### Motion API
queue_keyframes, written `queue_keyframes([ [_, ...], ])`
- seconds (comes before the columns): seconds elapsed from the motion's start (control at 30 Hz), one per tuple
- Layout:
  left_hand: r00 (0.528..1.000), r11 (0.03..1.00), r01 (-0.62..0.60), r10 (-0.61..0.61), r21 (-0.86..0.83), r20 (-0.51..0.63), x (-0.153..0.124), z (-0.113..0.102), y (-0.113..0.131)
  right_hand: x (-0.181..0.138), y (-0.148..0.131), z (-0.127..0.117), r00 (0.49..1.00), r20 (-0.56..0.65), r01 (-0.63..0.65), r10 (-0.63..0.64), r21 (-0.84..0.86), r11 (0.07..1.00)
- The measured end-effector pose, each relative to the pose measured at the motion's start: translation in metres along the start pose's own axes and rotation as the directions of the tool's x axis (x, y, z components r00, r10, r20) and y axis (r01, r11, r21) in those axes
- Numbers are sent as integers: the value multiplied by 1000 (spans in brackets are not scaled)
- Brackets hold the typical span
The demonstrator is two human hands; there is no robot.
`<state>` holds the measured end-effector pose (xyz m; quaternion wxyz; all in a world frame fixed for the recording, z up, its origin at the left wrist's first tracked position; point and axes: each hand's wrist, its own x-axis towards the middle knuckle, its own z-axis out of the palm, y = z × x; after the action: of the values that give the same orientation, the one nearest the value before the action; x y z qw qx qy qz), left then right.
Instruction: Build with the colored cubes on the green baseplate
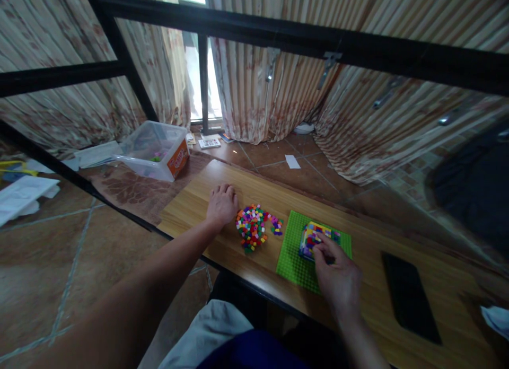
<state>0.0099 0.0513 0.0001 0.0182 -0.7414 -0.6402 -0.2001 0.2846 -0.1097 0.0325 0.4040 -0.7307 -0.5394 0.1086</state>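
Observation:
A green baseplate [296, 255] lies on the wooden table [246, 186]. A small block of many-coloured bricks [312, 234] is built on it. My right hand [336, 276] rests on the plate with its fingertips pinched against the front of that block; whether a brick sits between them is hidden. To the left lies a loose pile of small coloured bricks [254, 227]. My left hand [221, 204] rests on the table just left of the pile, fingers curled under with nothing visible in them.
A black phone [409, 297] lies flat on the table to the right. On the floor at the back left stands a clear plastic box [157, 149] with an orange label. Black frame bars [318, 43] cross overhead. Papers lie on the floor at left.

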Motion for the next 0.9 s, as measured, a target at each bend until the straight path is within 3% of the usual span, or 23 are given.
queue_keyframes([
  [0.13, 1000, 1000, -3, 3, 0, -3, -1, 0, 0, -4, 1, -4, 1000, -7, 3, -3, 31, 1000],
  [0.33, 1000, 1000, 12, -12, 15, 8, -1, -1, 1, -15, -3, -6, 990, -125, 70, -67, 24, 997],
  [0.53, 1000, 1000, 16, -16, -1, 21, -1, -2, 1, -16, -31, 29, 923, 126, 366, -364, 8, 930],
  [0.73, 1000, 1000, 11, -11, 7, 13, -1, -2, 0, 0, -35, 72, 938, 194, 316, -289, -126, 940],
  [0.9, 1000, 1000, 12, -12, -3, 13, -1, -3, 1, 6, -28, 85, 963, 150, 251, -222, -220, 943],
])
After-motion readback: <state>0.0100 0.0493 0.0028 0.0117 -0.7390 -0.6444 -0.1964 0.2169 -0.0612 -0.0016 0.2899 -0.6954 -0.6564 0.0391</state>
